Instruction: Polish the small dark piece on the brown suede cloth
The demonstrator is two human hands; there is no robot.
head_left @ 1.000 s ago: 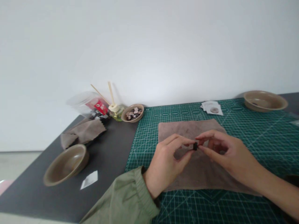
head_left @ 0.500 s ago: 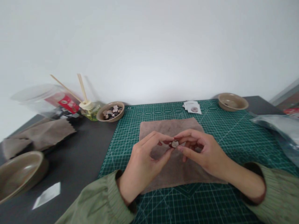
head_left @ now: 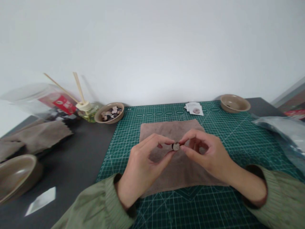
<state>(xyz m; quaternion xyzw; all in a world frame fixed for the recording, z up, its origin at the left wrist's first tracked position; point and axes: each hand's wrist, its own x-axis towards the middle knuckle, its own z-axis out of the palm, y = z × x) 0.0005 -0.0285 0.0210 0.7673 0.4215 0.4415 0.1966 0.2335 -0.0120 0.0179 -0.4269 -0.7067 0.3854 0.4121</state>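
Note:
Between both hands, above the brown cloth point(head_left: 181, 173), is a small round piece point(head_left: 176, 146) with a pale greyish face and a dark edge. My left hand point(head_left: 147, 162) pinches its left side with thumb and forefinger. On the other side, my right hand point(head_left: 208, 152) grips its right edge with the fingertips, the other fingers curled behind. Under the cloth lies a green cutting mat point(head_left: 128, 140) with white grid lines. A tan bowl point(head_left: 97, 118) at the back left holds several dark and pinkish-pale pieces.
White picture cards point(head_left: 196, 110) lie at the mat's back. Another tan bowl point(head_left: 235, 106) stands back right, near clear plastic point(head_left: 278, 127). To the left are a reed diffuser point(head_left: 87, 111), crumpled brown cloth point(head_left: 45, 136), a third bowl point(head_left: 33, 162) and a white paper point(head_left: 43, 200).
The small piece has turned between my fingers, and more of its round pale face shows. The whole view has shifted slightly. Both hands keep their pinch.

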